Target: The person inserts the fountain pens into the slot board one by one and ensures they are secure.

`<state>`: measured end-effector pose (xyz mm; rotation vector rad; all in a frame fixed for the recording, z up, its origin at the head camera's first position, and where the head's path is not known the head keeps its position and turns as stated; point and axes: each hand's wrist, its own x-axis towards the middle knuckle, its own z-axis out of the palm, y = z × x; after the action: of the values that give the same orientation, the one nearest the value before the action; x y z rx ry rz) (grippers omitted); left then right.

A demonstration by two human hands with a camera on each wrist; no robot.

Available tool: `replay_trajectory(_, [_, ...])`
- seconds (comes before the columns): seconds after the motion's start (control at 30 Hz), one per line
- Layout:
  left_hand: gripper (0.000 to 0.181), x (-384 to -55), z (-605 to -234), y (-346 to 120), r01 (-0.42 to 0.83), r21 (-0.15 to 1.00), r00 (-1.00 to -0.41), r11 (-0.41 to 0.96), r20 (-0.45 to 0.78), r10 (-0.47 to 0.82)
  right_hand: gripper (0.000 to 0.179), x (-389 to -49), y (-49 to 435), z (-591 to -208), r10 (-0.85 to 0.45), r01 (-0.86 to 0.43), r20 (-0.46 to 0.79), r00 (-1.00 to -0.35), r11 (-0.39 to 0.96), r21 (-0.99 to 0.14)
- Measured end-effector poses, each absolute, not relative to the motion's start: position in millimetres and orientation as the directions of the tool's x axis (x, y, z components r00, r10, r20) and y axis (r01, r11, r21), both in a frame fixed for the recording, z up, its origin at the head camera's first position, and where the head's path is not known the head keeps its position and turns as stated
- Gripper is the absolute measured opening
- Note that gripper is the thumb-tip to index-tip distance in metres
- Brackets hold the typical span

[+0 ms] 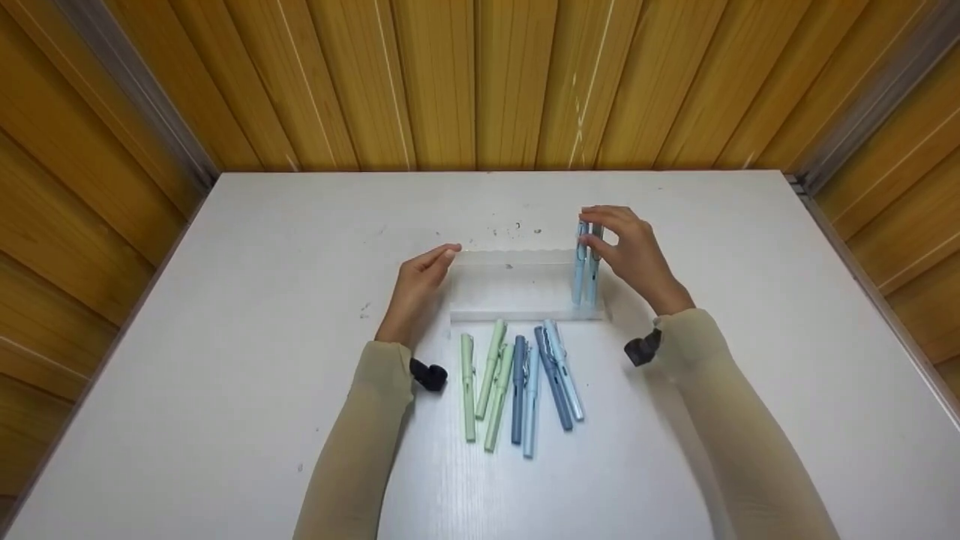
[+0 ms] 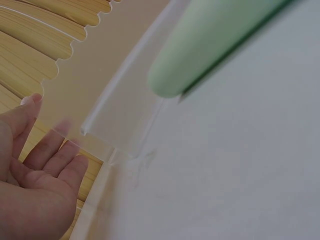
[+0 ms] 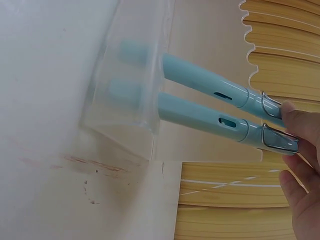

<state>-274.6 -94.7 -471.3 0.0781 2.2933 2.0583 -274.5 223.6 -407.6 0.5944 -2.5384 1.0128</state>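
A clear acrylic pen stand (image 1: 510,316) with a scalloped top edge stands mid-table. My left hand (image 1: 418,286) pinches its upper left corner; in the left wrist view the thumb lies before the panel and some fingers show through behind it. Two light blue pens (image 3: 195,115) stand side by side at the stand's right end, lower ends behind its frosted front lip. My right hand (image 1: 634,251) holds them by the caps, fingers at the metal clips. Which pen carries more of the grip is hard to tell.
Before the stand lie several capped pens: light green pens (image 1: 469,386) on the left, dark blue pens (image 1: 518,390) and light blue pens (image 1: 530,409) to the right. The white table (image 1: 247,337) meets wood-patterned walls (image 1: 510,82) at the back and sides.
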Motion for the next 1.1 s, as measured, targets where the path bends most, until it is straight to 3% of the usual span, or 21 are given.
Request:
replay_trajectory(0.43, [0.037,-275,-472,-94,-0.018,0.987,-0.997,0.161,-0.029,0.07,0.042,-272,222,-409,-0.219,-0.45,0.423,-0.879,0.676,-0.584])
replay_trajectory(0.8, [0.036,-275,-470,-95,-0.019,0.994,-0.997,0.109,-0.027,0.077,0.042,-260,220,-401,-0.238,-0.52,0.514,-0.824,0.679,-0.519])
replay_trajectory(1.1, [0.039,-274,-468,-99,-0.008,0.993,-0.997,0.116,-0.016,0.074,0.035,-241,213,-400,-0.337,-0.594,0.52,-0.785,0.647,-0.478])
